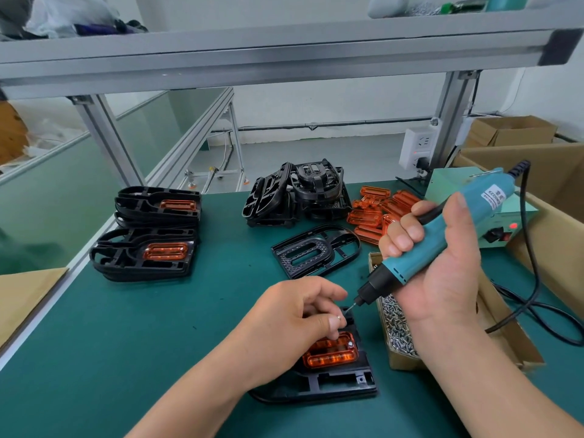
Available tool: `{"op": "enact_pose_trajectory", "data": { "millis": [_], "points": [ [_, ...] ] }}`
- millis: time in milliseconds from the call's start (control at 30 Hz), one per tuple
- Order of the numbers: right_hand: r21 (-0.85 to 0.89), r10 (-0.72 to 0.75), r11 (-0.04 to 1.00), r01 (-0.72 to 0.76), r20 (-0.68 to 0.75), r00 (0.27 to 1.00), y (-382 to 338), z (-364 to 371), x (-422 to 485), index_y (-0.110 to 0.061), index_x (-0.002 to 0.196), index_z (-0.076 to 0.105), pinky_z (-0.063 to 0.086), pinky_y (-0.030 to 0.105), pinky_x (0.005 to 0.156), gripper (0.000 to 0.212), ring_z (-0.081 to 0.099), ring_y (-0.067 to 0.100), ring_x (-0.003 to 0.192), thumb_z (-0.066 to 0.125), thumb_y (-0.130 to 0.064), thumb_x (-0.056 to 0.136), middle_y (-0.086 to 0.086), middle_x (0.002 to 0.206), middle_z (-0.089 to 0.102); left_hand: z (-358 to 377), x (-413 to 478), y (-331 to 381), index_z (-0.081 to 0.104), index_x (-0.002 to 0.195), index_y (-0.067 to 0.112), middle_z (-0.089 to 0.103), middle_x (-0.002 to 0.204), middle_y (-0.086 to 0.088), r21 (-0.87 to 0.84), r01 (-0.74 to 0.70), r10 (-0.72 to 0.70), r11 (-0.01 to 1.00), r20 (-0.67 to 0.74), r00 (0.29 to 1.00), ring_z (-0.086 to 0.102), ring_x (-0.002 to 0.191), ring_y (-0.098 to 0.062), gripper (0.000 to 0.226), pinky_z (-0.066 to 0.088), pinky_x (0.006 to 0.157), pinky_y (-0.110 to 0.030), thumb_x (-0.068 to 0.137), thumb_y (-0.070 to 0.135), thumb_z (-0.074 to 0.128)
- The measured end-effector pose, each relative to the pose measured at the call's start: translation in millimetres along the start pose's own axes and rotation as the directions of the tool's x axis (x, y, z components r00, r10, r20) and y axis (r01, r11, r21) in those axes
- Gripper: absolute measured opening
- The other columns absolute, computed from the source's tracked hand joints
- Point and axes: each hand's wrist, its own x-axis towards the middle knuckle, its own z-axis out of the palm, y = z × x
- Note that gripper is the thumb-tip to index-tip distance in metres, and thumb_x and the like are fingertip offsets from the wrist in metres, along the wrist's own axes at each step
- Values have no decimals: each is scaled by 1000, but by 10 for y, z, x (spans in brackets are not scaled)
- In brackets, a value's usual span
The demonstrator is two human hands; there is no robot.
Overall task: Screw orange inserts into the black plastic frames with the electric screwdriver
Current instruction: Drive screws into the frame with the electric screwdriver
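A black plastic frame (341,385) lies on the green mat near me, with an orange insert (331,355) seated in it. A screw head shows at the insert's right corner. My left hand (294,324) rests over the frame, its thumb and fingers pinching a small screw just above the insert. My right hand (442,263) grips the blue electric screwdriver (442,235), tilted so that its bit points down-left and ends close to my left fingertips.
Two stacks of frames with inserts fitted (148,251) stand at the left. Bare frames (297,194) are piled at the back, one (316,251) lies flat. Loose orange inserts (379,210) sit beside them. A cardboard tray of screws (398,327) and the power unit (499,229) are on the right.
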Motion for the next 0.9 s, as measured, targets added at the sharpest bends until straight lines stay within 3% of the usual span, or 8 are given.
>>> {"op": "enact_pose_trajectory", "data": {
  "millis": [567,900],
  "points": [
    [-43,33,999,-31,54,998,48,-10,-21,-17,91,63,41,26,58,33,44,12,58,58,-47,104,-3,68,45,30,3,-21,68,113,37,78,95,10,0,32,-32,999,2,999,76,87,-8,26,58,94,-39,92,21,70],
    [-50,33,998,-28,99,995,32,-11,-30,-17,92,61,41,26,57,32,44,12,57,58,-47,104,-3,68,46,11,9,-19,68,112,36,79,95,11,4,38,-38,999,6,999,76,87,-9,29,54,90,-28,97,12,63]
  ]
}}
